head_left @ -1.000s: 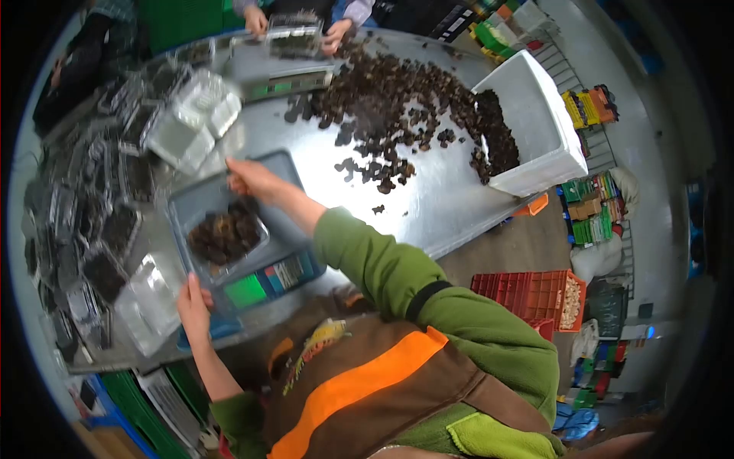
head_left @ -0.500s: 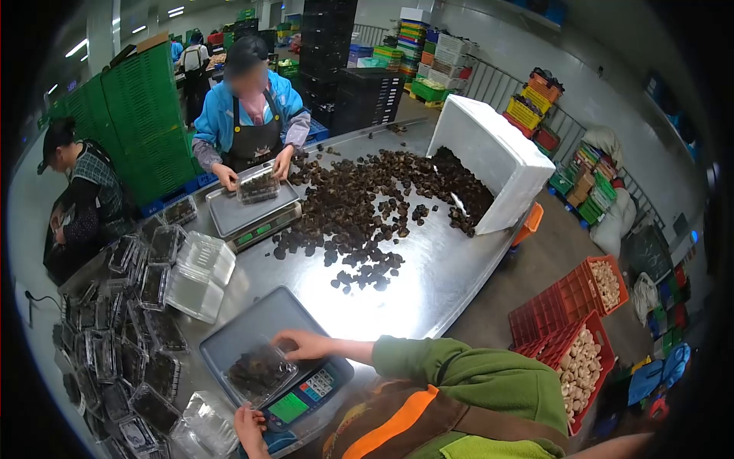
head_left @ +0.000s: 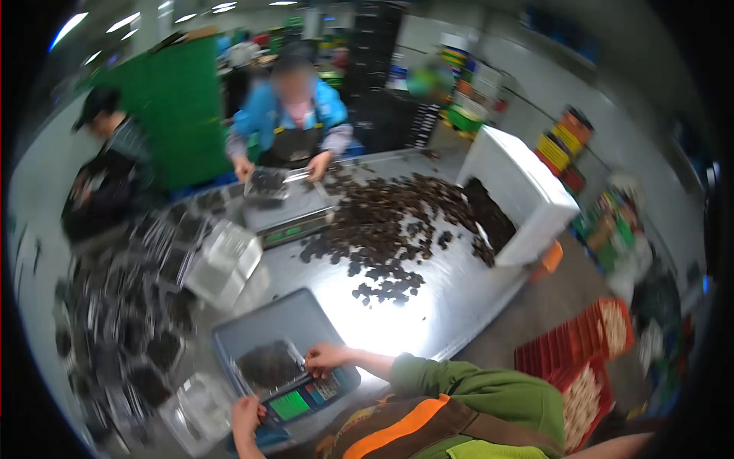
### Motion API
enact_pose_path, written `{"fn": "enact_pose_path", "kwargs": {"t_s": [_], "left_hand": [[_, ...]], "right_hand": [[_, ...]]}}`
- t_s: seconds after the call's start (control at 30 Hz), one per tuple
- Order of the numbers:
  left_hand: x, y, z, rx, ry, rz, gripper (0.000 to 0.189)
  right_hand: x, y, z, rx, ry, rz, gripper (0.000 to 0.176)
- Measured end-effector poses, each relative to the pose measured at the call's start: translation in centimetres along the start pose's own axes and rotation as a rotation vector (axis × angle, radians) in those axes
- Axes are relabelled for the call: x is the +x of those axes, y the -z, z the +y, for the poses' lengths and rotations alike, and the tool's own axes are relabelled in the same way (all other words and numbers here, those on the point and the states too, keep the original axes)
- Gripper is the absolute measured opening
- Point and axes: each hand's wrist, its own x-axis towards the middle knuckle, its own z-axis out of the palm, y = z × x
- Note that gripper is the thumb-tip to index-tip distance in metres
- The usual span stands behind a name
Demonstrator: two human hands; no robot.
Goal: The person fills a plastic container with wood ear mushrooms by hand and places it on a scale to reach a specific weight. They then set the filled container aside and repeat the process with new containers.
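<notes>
A clear plastic box (head_left: 295,354) filled with dark brown pieces (head_left: 267,366) rests on the grey scale platform (head_left: 294,315) in front of me. My right hand (head_left: 326,358) has its fingers pinched at the box's right edge. At its near left corner is my left hand (head_left: 247,418), with fingers curled against the edge; blur softens the exact contact. The scale's green display (head_left: 288,405) is lit between my hands. Loose dark pieces (head_left: 386,222) of the same kind lie heaped across the metal table (head_left: 451,306).
A white foam box (head_left: 527,191) lies tipped on its side, dark pieces spilling out. Filled boxes (head_left: 130,321) and empty clear boxes (head_left: 224,264) crowd the left. Opposite, a co-worker (head_left: 294,115) holds a box over another scale (head_left: 294,229). Red crates (head_left: 562,352) stand right.
The view has swung, shifting the scene rightward. My right hand has gone from over the box's far side to its right edge. The co-worker's box has opened, its lid held out.
</notes>
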Motion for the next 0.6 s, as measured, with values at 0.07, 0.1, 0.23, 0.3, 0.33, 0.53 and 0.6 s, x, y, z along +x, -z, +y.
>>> {"fn": "enact_pose_path", "kwargs": {"t_s": [0.07, 0.1, 0.23, 0.3, 0.33, 0.53, 0.6], "left_hand": [[-0.7, -0.6, 0.8, -0.063, 0.016, 0.042, 0.02], [-1.1, -0.6, 1.0, -0.078, -0.012, 0.034, 0.022], [-0.6, -0.6, 0.0, -0.098, -0.022, 0.013, 0.021], [-1.9, -1.3, 2.0, -0.299, -0.067, 0.032, 0.019], [-2.1, -1.2, 2.6, -0.311, -0.084, 0.068, 0.018], [-1.2, 9.2, 11.3, -0.615, -0.516, 0.542, 0.027], [-1.3, 11.2, 14.1, -0.834, -0.548, 0.714, 0.029]], "right_hand": [[0.1, 0.2, 0.1, 0.023, -0.049, -0.061, 0.025], [0.2, 0.1, 0.4, 0.109, -0.071, -0.051, 0.024], [1.5, -0.7, 1.4, 0.087, 0.001, 0.02, 0.022], [1.7, -0.9, 0.7, 0.173, 0.118, 0.166, 0.02], [2.2, -1.1, -0.4, 0.183, 0.216, 0.165, 0.021], [1.8, -5.6, -14.8, 0.172, 0.781, 0.047, 0.039], [2.3, -6.2, -15.0, 0.076, 0.756, -0.024, 0.039]]}}
